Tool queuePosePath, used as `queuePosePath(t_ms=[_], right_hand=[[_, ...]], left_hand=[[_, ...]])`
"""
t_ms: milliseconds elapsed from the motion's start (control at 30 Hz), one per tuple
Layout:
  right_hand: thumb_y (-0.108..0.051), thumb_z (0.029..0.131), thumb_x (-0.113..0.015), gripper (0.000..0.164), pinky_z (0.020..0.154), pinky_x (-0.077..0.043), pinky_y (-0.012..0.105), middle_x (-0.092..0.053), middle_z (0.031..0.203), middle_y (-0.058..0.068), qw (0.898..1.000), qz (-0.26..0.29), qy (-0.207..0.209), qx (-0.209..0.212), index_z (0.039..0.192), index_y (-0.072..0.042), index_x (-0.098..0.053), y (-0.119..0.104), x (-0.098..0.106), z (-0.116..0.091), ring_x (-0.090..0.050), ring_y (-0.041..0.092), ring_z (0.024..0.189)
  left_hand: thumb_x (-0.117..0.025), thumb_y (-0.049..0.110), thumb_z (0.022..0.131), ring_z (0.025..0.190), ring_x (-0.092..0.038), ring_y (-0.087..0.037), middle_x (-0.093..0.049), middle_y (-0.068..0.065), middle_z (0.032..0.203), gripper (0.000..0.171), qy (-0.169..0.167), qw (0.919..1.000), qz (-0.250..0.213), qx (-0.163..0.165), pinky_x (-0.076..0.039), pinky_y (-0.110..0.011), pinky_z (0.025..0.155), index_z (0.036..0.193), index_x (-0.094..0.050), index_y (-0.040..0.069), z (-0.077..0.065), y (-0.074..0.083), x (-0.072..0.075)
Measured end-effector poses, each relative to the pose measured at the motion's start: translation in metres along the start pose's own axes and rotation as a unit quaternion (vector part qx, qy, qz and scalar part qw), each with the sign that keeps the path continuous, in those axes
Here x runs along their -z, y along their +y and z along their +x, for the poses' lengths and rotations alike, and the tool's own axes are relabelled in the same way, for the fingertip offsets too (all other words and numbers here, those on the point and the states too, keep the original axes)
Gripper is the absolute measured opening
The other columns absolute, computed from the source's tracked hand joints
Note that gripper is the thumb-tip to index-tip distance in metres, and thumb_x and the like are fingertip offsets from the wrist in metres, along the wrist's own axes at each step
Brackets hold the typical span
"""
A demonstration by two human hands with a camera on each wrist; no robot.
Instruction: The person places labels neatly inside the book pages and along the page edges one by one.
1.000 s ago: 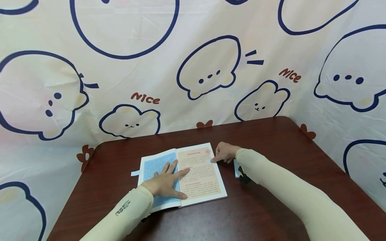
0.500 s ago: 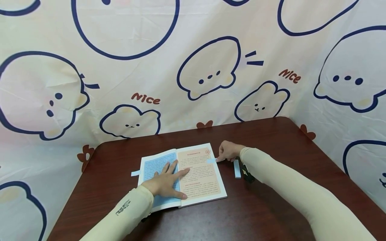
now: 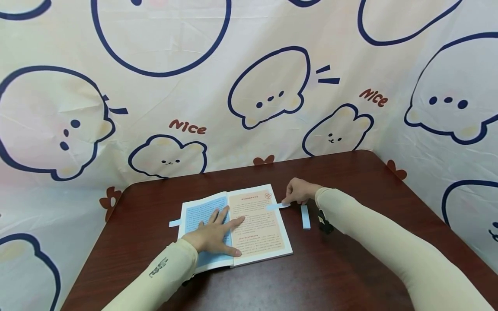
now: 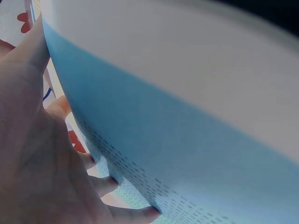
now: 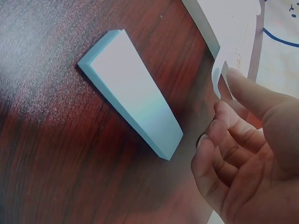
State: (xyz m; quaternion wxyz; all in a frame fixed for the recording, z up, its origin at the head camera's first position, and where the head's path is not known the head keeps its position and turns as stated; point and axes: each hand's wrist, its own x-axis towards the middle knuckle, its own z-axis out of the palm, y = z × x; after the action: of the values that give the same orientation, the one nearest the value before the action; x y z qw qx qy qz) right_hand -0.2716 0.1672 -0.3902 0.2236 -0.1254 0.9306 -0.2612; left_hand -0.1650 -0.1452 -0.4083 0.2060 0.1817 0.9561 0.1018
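An open book [image 3: 256, 224] lies on the table, with a blue left page and a beige right page. My left hand [image 3: 212, 237] rests spread across both pages near the spine; in the left wrist view its fingertips press the blue page [image 4: 140, 121]. A light-blue sticky strip [image 3: 275, 207] lies on the right page and sticks out past its outer edge. My right hand [image 3: 299, 191] holds the strip's free end between thumb and forefinger, the other fingers curled. The right wrist view shows this end [image 5: 217, 77] bent and lifted at the fingertips.
A light-blue pad of strips [image 3: 305, 217] lies on the dark wood table [image 3: 342, 268], right of the book, below my right hand. Another blue strip [image 3: 174, 223] sticks out from the book's left edge. A cartoon-printed curtain [image 3: 268, 142] stands behind the table.
My right hand has slid right along the strip, off the page to beyond the book's edge, uncovering the strip and the pad. The left hand and book have stayed in place.
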Motion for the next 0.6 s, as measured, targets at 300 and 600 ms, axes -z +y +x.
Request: queuePosePath(t_ms=[300, 600], right_hand=[[-0.032, 0.095, -0.071, 0.031, 0.056, -0.053, 0.026, -0.055, 0.068, -0.002, 0.999, 0.012, 0.03, -0.002, 0.083, -0.003, -0.07, 0.001, 0.007, -0.005, -0.049, 0.01, 0.054], [-0.033, 0.098, -0.066, 0.035, 0.055, -0.05, 0.025, -0.051, 0.062, -0.002, 0.998, 0.026, 0.046, 0.015, 0.08, -0.003, -0.067, 0.011, 0.011, -0.011, -0.047, 0.011, 0.052]], left_hand=[[-0.078, 0.069, 0.074, 0.157, -0.002, -0.047, -0.001, -0.013, 0.172, 0.101, 0.004, 1.0, 0.001, -0.001, -0.019, -0.084, 0.108, 0.158, -0.028, 0.044, 0.001, -0.002, -0.002], [-0.079, 0.069, 0.073, 0.157, -0.003, -0.047, -0.002, -0.013, 0.172, 0.1, 0.007, 1.0, -0.004, -0.002, -0.019, -0.084, 0.108, 0.157, -0.03, 0.045, 0.001, -0.001, -0.001]])
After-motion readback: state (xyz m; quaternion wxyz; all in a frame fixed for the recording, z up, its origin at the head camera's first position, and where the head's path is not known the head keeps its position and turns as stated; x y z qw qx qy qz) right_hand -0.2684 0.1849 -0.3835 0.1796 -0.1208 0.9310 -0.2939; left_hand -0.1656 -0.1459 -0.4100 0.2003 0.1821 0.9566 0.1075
